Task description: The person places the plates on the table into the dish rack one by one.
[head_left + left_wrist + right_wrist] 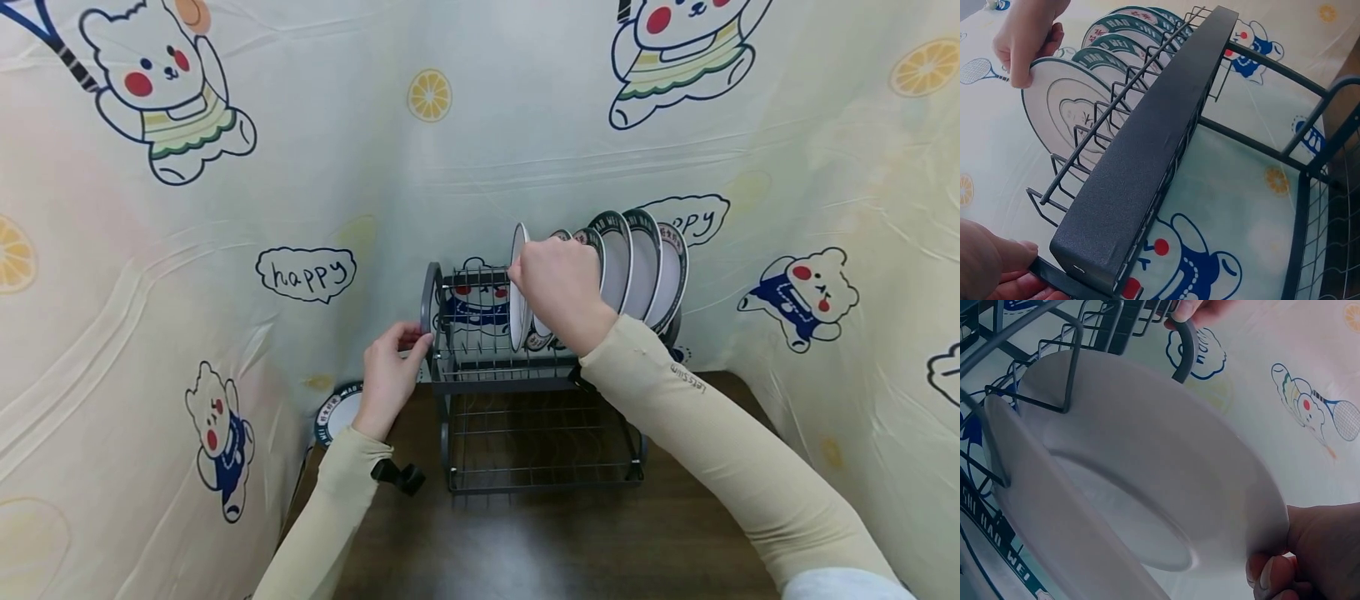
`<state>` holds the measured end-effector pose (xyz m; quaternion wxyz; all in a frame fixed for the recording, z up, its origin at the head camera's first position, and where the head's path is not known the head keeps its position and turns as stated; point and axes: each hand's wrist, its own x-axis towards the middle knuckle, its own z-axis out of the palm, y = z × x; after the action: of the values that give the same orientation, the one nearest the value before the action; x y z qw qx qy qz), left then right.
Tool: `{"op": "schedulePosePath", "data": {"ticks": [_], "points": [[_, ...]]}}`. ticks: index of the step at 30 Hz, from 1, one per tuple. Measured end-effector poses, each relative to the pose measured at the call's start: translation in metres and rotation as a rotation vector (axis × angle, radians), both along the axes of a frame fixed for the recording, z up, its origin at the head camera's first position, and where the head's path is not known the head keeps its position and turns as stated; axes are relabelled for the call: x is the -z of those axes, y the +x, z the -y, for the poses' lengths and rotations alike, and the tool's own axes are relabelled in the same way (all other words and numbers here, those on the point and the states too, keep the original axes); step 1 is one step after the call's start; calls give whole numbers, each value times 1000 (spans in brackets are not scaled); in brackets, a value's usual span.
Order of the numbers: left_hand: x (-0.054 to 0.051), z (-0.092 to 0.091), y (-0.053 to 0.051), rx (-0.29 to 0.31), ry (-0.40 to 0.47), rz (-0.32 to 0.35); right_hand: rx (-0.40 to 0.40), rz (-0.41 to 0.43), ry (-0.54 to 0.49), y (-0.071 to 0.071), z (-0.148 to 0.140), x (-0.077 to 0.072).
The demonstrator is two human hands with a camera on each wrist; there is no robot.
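Observation:
A dark two-tier dish rack (502, 386) stands against the patterned cloth. My left hand (390, 371) holds the rack's left side frame, thumb in front; the left wrist view shows that thumb and the fingers (1013, 290) around the dark bar. With my right hand (566, 287) I pinch the upper rim of a white plate (519, 308), which stands on edge in the top tier's wire slots. In the right wrist view this plate (1222, 469) shows its underside. Several other plates (648, 271) with green or patterned rims stand upright to its right, partly hidden by my right hand.
Another plate (341, 412) with a patterned rim lies at the left, partly behind my left wrist. Below the plates is the rack's lower wire tier (540, 454). The brown tabletop (555, 542) extends in front, and cloth walls (150, 333) enclose the sides and back.

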<state>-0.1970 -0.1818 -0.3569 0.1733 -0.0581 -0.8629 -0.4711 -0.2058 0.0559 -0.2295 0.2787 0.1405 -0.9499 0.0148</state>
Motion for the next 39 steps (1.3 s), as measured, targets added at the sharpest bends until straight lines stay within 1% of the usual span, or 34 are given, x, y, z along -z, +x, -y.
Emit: {"op": "schedulePosePath", "data": {"ticks": [5,13,22,27,32,34,39], "points": [[1,0,0,1,-3,1,-1,29,-7,-3,1,4],[1,-1,0,0,-9,4,9,60,-34,-8,0,6],[3,-1,1,10,-12,-13,-12,47,23,-13,-3,8],[2,-1,1,6,-1,-25,-18,61,44,-13,-4,7],[2,-2,1,11,-13,-35,10,115,66,-10,-6,5],[3,-2,1,10,-21,-34,9,127,61,-9,-7,4],[4,-1,0,2,-29,-34,-19,97,50,-8,-8,5]]}}
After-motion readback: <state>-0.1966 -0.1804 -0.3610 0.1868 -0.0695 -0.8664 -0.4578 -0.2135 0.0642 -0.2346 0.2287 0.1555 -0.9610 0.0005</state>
